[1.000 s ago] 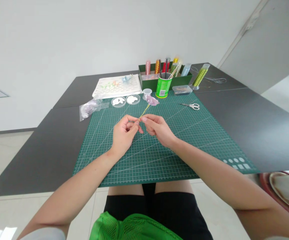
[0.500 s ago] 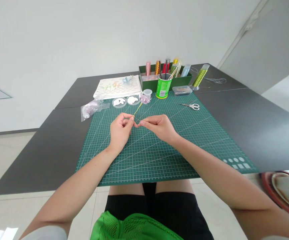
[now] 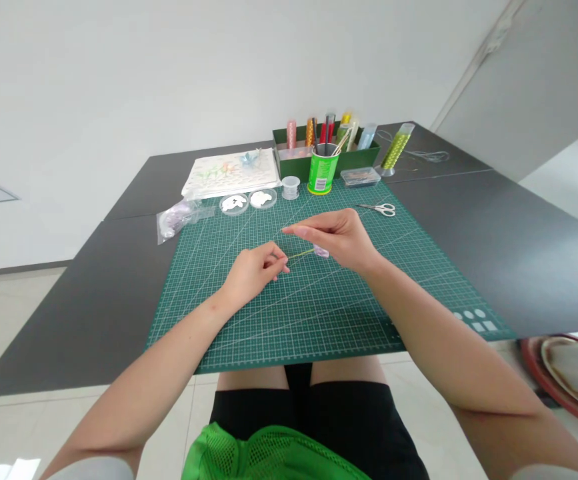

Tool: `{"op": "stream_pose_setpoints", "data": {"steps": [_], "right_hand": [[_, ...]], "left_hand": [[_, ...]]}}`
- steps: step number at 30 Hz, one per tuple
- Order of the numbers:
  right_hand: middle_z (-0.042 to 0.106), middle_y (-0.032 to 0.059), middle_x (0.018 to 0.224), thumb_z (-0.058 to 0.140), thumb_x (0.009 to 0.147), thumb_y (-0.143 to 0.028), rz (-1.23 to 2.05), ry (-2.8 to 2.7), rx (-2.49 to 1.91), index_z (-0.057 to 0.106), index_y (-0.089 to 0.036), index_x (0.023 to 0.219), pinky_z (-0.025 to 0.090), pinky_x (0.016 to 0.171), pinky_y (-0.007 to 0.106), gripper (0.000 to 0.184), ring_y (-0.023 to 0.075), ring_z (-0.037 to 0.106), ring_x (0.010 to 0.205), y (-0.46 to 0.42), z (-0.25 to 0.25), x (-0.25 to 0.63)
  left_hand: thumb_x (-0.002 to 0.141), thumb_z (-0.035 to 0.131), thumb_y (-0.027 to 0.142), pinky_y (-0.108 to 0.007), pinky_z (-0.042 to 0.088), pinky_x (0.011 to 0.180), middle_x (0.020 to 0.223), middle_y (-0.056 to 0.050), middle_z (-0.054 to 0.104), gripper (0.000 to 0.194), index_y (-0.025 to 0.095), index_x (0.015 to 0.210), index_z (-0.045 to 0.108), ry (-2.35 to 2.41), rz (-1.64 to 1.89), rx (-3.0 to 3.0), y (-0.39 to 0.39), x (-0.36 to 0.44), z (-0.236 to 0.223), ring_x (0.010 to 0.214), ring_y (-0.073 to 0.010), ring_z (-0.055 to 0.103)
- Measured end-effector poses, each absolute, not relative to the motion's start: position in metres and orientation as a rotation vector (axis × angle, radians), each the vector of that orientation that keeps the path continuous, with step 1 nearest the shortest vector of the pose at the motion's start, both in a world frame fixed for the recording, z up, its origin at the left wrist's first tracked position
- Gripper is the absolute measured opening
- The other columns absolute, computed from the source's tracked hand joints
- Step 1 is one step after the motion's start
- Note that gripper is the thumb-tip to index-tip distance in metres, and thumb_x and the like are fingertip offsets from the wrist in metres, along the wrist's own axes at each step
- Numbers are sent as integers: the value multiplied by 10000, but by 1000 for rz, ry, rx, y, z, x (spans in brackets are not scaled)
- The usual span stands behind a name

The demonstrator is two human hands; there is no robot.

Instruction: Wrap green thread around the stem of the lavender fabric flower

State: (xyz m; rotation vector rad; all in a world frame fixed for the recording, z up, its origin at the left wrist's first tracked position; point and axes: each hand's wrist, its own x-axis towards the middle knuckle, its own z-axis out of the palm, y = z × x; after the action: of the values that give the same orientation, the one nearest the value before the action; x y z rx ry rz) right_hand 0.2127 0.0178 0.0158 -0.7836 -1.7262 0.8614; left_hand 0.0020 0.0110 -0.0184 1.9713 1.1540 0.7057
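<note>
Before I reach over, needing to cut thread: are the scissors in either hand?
No, the scissors lie on the mat beyond the right hand, while the left hand pinches the stem.

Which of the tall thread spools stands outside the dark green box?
The yellow-green spool: it stands right of the dark green box, while the other tall spools are inside.

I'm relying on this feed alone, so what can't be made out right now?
Head view: part of the purple flower, behind the right hand.
Head view: the near end of the green stem, covered by the left hand.
Head view: whether the right hand pinches anything thin, too fine to tell.
Head view: contents of the clear box, too small.
</note>
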Motion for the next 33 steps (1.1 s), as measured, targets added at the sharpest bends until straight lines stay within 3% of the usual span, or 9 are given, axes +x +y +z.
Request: {"op": "stream_pose_setpoints", "data": {"steps": [6,12,22,29,33], "right_hand": [[835,43,958,733,922,-408,809,-1770,-853,869,-260,978,623,764,314,209,207,776,887,30,14,225],[835,52,969,737,918,-379,798,-1767,-922,865,-240,984,617,795,311,201,196,774,902,40,8,231],[832,79,974,747,878,-443,998,-1860,-1038,863,-221,982,588,838,347,272,211,753,921,59,-20,230],[812,60,853,733,874,-485,1136,-1954,-1042,860,-175,938,519,661,294,341,165,680,731,56,-29,220],[821,49,905,725,890,-466,1200,-2012,-995,857,-186,986,533,724,301,324,169,705,786,46,-21,214]], "left_hand": [[917,674,245,-231,509,609,791,21,798,112,227,880,778,941,563,2034,2,7,-13,634,-122,710],[896,651,186,-227,572,626,882,-2,835,101,204,914,749,855,526,1873,-3,7,-8,659,-125,742],[955,657,354,-309,626,718,837,-34,829,153,215,892,641,864,811,1844,-11,5,4,683,-169,766],[1038,544,395,-270,581,698,843,-13,816,179,222,998,567,1049,1162,1904,-4,-2,0,618,-129,722],[1062,503,406,-247,549,682,872,7,808,178,232,1031,531,1246,1307,2004,5,-9,-4,618,-113,711]]}}
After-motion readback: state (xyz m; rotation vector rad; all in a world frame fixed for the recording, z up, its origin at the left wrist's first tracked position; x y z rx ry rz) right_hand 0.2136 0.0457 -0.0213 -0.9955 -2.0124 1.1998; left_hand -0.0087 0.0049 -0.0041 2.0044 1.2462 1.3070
